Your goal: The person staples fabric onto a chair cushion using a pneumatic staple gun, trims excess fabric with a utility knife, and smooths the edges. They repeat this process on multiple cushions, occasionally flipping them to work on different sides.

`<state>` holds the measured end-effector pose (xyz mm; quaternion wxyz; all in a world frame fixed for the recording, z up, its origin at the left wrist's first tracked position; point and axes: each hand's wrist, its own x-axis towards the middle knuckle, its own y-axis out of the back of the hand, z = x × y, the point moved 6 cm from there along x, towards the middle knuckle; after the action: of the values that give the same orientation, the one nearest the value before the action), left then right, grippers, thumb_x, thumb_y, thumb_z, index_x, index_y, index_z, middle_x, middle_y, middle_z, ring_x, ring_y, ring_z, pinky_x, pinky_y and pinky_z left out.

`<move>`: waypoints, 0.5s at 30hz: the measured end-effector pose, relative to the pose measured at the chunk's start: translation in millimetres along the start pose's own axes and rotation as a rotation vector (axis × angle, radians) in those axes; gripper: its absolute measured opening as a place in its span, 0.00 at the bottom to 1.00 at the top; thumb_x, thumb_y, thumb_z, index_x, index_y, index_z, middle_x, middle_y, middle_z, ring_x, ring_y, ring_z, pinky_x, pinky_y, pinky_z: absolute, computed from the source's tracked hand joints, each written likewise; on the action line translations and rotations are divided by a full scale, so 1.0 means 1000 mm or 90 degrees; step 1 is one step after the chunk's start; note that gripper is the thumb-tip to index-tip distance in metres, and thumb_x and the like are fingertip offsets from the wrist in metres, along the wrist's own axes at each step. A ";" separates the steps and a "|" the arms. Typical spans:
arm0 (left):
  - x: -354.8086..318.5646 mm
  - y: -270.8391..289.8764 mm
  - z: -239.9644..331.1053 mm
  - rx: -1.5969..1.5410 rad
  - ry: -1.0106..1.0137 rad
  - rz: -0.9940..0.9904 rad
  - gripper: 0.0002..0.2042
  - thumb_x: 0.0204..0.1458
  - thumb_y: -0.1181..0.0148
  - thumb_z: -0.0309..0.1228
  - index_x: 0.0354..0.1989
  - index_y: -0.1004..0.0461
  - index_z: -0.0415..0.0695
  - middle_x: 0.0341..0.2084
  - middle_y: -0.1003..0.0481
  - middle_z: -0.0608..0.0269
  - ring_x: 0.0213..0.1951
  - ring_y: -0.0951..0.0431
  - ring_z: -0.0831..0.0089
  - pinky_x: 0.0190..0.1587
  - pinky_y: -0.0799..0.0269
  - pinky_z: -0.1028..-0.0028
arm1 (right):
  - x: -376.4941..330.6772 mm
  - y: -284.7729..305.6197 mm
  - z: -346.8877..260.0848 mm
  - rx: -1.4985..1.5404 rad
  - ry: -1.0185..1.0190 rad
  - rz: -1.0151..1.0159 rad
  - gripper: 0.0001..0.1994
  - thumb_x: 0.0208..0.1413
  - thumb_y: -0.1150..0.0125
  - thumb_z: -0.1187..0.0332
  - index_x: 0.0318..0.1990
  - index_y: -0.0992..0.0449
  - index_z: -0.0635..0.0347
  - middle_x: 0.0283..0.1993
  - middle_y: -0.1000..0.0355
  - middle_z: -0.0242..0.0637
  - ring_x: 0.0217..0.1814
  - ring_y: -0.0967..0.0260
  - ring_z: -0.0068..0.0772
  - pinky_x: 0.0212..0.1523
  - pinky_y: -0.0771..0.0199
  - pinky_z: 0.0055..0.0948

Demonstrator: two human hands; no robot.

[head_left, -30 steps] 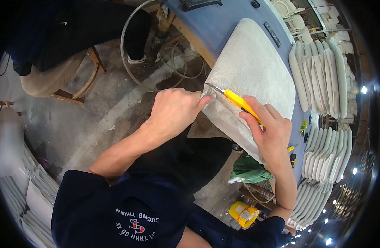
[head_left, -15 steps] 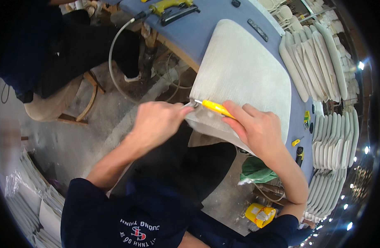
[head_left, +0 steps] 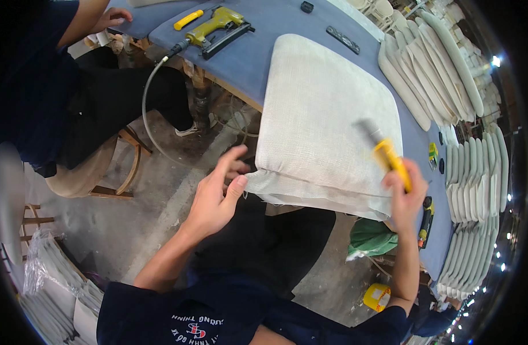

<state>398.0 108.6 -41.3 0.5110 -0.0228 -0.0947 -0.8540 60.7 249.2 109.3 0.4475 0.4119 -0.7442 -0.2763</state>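
Now the hands part from the cushion's near edge

Half a second ago both hands met at the near corner of the cushion, tool tip against the fabric; now they are well apart. Nearest us, the left hand [head_left: 213, 198] hangs open, fingers [head_left: 232, 158] spread and loosely curled, holding nothing, thumb tip just beside the loose fabric flap at the near left corner of the one grey seat cushion [head_left: 327, 115]. Over on the other side, the right hand [head_left: 406, 192] is closed around the yellow-handled tool [head_left: 387, 152], lifted clear and blurred with motion, its grey tip pointing away over the cushion's right part. Whether the tip touches the cloth, I cannot tell.

Beyond the fingers, the cushion lies flat on the blue table [head_left: 258, 57], its near edge overhanging. Just past the right hand's knuckles, stacks of pale seat panels [head_left: 476, 172] run along the table's right side, too many to count. Far past the left fingers lie one yellow staple gun [head_left: 218, 26] with its hose and one small yellow tool [head_left: 188, 19]. Farthest left, another person's hand [head_left: 112, 17] rests at the table edge.
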 end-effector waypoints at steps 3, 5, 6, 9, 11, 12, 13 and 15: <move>0.008 -0.022 0.009 -0.100 0.007 -0.025 0.36 0.68 0.46 0.30 0.82 0.54 0.45 0.69 0.33 0.38 0.61 0.23 0.54 0.58 0.24 0.60 | 0.009 0.055 0.109 -0.034 -0.186 0.138 0.16 0.71 0.37 0.59 0.50 0.19 0.65 0.39 0.23 0.28 0.41 0.28 0.18 0.43 0.31 0.22; 0.023 -0.043 0.020 -0.102 -0.033 -0.060 0.40 0.66 0.48 0.28 0.84 0.63 0.46 0.76 0.43 0.38 0.69 0.31 0.51 0.65 0.29 0.56 | -0.015 0.075 0.215 0.026 -0.301 0.194 0.18 0.74 0.41 0.54 0.50 0.20 0.64 0.42 0.25 0.29 0.46 0.30 0.20 0.49 0.31 0.24; 0.031 -0.054 0.018 -0.139 -0.067 -0.052 0.40 0.66 0.47 0.28 0.84 0.60 0.46 0.76 0.44 0.38 0.72 0.35 0.49 0.68 0.32 0.56 | -0.034 0.085 0.263 0.073 -0.386 0.188 0.18 0.75 0.42 0.53 0.50 0.20 0.62 0.44 0.25 0.29 0.47 0.31 0.21 0.50 0.32 0.25; 0.051 -0.053 0.033 0.162 -0.173 0.014 0.38 0.66 0.44 0.33 0.82 0.53 0.44 0.76 0.43 0.36 0.72 0.34 0.43 0.71 0.34 0.55 | -0.036 0.029 0.287 0.245 -0.407 0.266 0.19 0.76 0.45 0.52 0.53 0.23 0.62 0.45 0.24 0.33 0.51 0.28 0.24 0.52 0.30 0.27; 0.048 -0.056 0.046 0.282 -0.146 0.047 0.36 0.66 0.44 0.35 0.81 0.49 0.43 0.75 0.42 0.36 0.71 0.32 0.40 0.72 0.35 0.56 | -0.032 0.005 0.273 0.275 -0.391 0.299 0.20 0.76 0.47 0.52 0.56 0.26 0.63 0.47 0.22 0.36 0.53 0.26 0.25 0.53 0.29 0.28; 0.048 -0.054 0.050 0.279 -0.153 0.041 0.36 0.66 0.43 0.35 0.81 0.48 0.43 0.75 0.41 0.35 0.70 0.32 0.39 0.72 0.35 0.55 | -0.029 0.000 0.254 0.322 -0.410 0.318 0.21 0.77 0.48 0.52 0.57 0.27 0.64 0.48 0.21 0.37 0.52 0.27 0.25 0.54 0.29 0.29; 0.047 -0.059 0.054 0.270 -0.155 0.019 0.35 0.66 0.43 0.36 0.80 0.47 0.42 0.74 0.41 0.34 0.70 0.31 0.38 0.71 0.35 0.55 | -0.041 0.007 0.240 0.358 -0.442 0.341 0.21 0.77 0.49 0.53 0.58 0.29 0.65 0.49 0.20 0.38 0.52 0.27 0.25 0.54 0.29 0.29; 0.046 -0.060 0.048 0.252 -0.161 0.001 0.33 0.67 0.44 0.33 0.79 0.45 0.40 0.72 0.36 0.38 0.69 0.30 0.44 0.70 0.34 0.57 | -0.069 0.021 0.214 0.321 -0.452 0.384 0.21 0.77 0.49 0.53 0.60 0.30 0.64 0.51 0.19 0.40 0.51 0.27 0.26 0.55 0.29 0.30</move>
<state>320.8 104.7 3.9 0.4903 -0.0292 -0.3233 -0.8089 -120.3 328.0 0.0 0.1149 0.1555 -0.9786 -0.0701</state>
